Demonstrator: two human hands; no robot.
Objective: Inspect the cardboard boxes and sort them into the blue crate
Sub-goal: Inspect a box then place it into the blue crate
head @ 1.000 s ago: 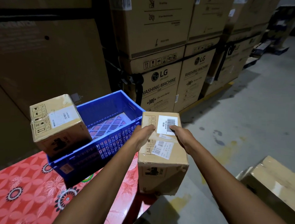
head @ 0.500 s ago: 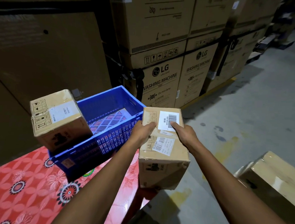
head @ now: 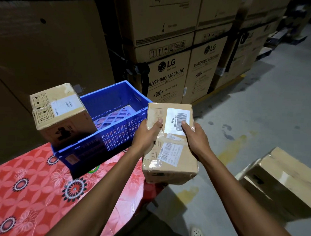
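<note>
1. Red floral tablecloth (head: 32,183) covers the table, and the blue crate (head: 114,134) sits on it.
2. Grey concrete floor (head: 276,114), stained yellow, runs right, with LG washing machine cartons (head: 167,70) stacked behind.
3. The left hand (head: 146,135) and right hand (head: 195,137) grip the labelled cardboard box (head: 170,141) by its sides, thumbs on top, just right of the crate.
4. A second cardboard box (head: 60,113) leans tilted in the crate's left end.

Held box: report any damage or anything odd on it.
The held box looks worn: its near lower corners are crushed and frayed, and the clear tape across its top is wrinkled. The upper label and lower label look intact.
</note>
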